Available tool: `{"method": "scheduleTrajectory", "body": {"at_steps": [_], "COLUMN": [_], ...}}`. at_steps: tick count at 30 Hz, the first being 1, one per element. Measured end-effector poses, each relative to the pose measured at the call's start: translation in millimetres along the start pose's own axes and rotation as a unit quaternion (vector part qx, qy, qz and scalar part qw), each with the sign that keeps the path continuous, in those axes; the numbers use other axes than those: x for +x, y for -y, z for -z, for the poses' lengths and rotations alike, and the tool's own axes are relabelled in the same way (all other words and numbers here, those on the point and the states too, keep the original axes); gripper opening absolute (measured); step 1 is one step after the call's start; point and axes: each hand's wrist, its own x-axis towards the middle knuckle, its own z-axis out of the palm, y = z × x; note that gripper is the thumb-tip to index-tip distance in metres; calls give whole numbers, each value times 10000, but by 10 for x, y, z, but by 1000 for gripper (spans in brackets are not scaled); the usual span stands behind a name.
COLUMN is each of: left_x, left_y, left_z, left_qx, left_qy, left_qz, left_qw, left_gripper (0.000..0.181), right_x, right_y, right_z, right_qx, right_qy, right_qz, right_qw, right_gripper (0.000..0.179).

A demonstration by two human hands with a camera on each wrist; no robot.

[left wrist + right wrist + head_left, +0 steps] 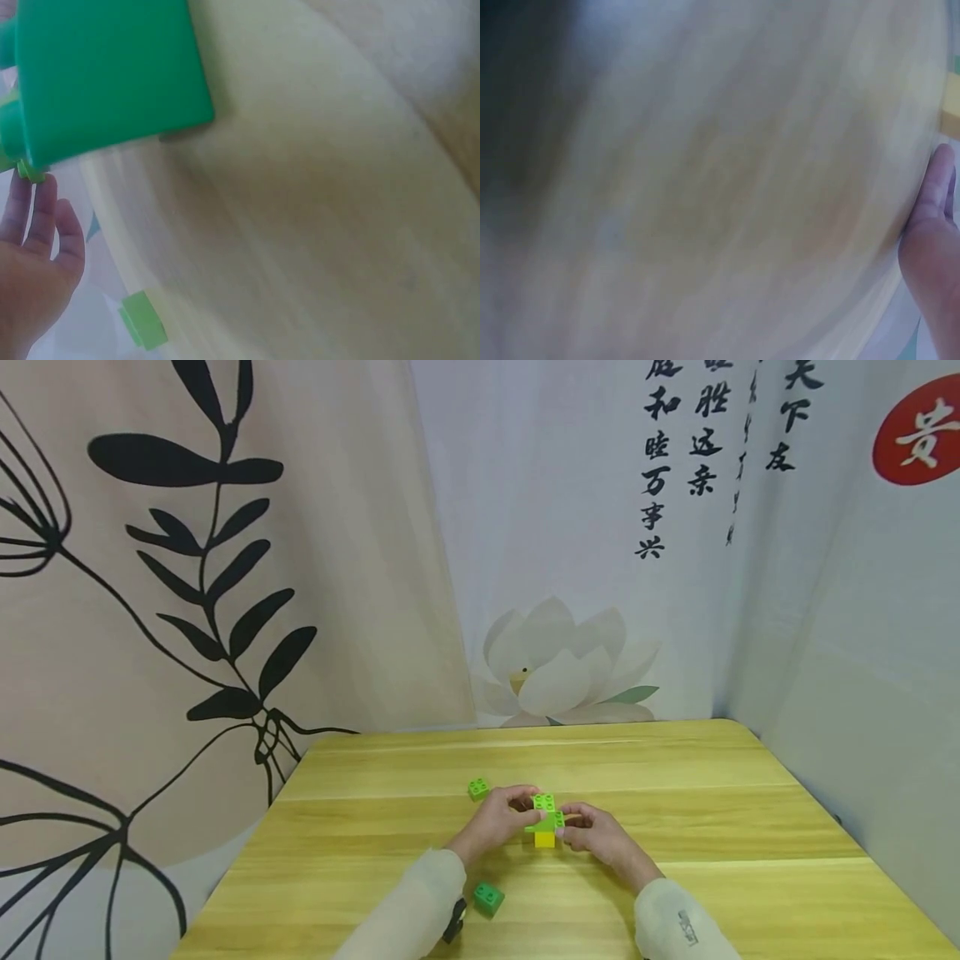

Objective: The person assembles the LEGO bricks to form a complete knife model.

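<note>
A small stack of toy building blocks stands upright on the table, with a yellow block point(544, 840) at the bottom and light green blocks point(543, 802) above. My left hand point(501, 817) holds the stack's green part from the left, thumb in front; its other fingers are partly hidden behind. From the right, my right hand point(600, 835) pinches a light green block point(559, 819) at the stack's side. In the left wrist view the left hand point(37, 270) reaches toward light green pieces. The right wrist view catches the right hand point(934, 240) close to the yellow block point(951, 105).
A darker green block point(488, 899) lies near the left forearm, looming large in the left wrist view. Behind the left hand lies a light green block point(478, 788). The wooden table point(712, 793) meets a printed curtain point(360, 568) at its far edge.
</note>
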Motion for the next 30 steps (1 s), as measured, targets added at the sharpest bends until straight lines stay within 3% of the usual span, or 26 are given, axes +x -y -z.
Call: {"method": "scheduleTrajectory", "body": {"at_steps": [9, 30], "left_x": [-9, -6], "left_y": [-25, 9], "left_z": [37, 67], "left_qx": [-120, -3], "left_qy": [119, 72], "left_qz": [295, 179], "left_qw": [9994, 9998], "left_gripper": [33, 25], "right_x": [-13, 0], "right_y": [1, -3], "right_z": [2, 17], "right_qx": [-15, -92], "right_qy": [23, 42], "right_qz": [54, 78], "right_qw": [10000, 9999], "right_gripper": [47, 50]}}
